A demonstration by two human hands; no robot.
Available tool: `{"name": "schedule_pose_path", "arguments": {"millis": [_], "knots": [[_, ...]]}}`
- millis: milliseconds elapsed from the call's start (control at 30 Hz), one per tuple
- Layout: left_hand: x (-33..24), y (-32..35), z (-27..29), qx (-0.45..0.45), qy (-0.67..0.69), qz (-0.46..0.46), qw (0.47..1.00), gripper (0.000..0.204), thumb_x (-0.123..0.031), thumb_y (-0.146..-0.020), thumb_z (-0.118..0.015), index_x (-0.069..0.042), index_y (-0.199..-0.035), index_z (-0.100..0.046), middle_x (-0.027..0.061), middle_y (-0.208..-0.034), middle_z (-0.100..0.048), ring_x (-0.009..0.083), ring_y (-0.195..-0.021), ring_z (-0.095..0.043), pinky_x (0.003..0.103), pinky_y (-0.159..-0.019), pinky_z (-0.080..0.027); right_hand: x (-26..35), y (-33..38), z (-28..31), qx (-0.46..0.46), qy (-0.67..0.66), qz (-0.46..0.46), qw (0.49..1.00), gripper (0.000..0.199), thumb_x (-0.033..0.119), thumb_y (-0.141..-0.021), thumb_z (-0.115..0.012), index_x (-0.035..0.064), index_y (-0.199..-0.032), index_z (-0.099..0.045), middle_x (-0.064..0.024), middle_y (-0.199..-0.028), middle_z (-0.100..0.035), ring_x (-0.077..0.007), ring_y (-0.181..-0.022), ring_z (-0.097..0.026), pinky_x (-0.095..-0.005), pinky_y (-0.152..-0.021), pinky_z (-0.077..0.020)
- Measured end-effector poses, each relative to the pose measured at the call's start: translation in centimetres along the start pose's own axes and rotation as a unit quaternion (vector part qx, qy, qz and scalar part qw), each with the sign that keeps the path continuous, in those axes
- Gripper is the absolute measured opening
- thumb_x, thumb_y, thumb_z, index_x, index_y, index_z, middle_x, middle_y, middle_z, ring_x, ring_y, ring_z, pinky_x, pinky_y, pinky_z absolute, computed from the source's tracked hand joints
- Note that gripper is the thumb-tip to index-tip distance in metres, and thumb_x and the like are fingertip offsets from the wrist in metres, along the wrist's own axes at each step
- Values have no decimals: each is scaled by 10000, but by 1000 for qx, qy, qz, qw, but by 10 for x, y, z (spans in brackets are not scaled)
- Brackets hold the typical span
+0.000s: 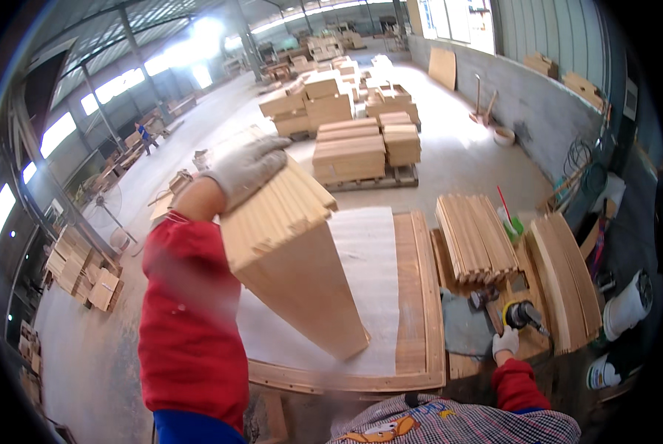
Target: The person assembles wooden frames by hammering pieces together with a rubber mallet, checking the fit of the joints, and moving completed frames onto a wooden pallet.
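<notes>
Head view: and here the pale wooden box (pixel 302 285) is seen over the white sheet (pixel 368 259), its top touched at the far left by the left hand (pixel 248 170), fingers laid together, any clamping impossible to tell. Near right, the yellow-and-black power tool (pixel 522 314) is reached by the right hand (pixel 505 342); its finger grip cannot be told.

Basically looking down and forward from the wearer's head through a super wide fisheye, left one of a side-by-side pair. Sits right above the checked cloth (pixel 487 425) at the bottom, pretty close to the left hand (pixel 247 172), bit farther from the right hand (pixel 506 342). Also reaches way out across the workshop floor (pixel 457 159), bending straight edges toward the rim.
</notes>
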State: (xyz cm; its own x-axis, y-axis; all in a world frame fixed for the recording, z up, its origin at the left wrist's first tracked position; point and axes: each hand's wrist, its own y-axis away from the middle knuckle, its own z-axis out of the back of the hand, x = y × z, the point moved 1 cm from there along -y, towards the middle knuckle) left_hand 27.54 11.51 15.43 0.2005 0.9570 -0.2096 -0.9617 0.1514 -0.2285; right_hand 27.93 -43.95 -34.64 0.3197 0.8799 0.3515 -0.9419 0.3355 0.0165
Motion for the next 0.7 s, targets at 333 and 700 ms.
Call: {"name": "schedule_pose_path", "arguments": {"millis": [333,700], "knots": [[-25,14,2,43,-107,-30,993,383,-306,-967,-321,-157,-1295,-450,87,-1426,-333,257,-1337,-258,332,-1097,-224,157,35,179,216,-511,127,822,179,184,-889,-507,66,-757,-484,7,-603,-489,-72,-452,-466,-203,-420,-377],[-25,13,3,107,-188,-32,976,420,-299,-969,-281,-177,-1366,-341,79,-1446,-284,263,-1346,-237,338,-1097,-229,337,130,409,-6,-242,608,756,438,178,-836,-593,-21,-1212,-486,-164,-885,-601,-232,-760,-603,-299,-722,-473]]}}
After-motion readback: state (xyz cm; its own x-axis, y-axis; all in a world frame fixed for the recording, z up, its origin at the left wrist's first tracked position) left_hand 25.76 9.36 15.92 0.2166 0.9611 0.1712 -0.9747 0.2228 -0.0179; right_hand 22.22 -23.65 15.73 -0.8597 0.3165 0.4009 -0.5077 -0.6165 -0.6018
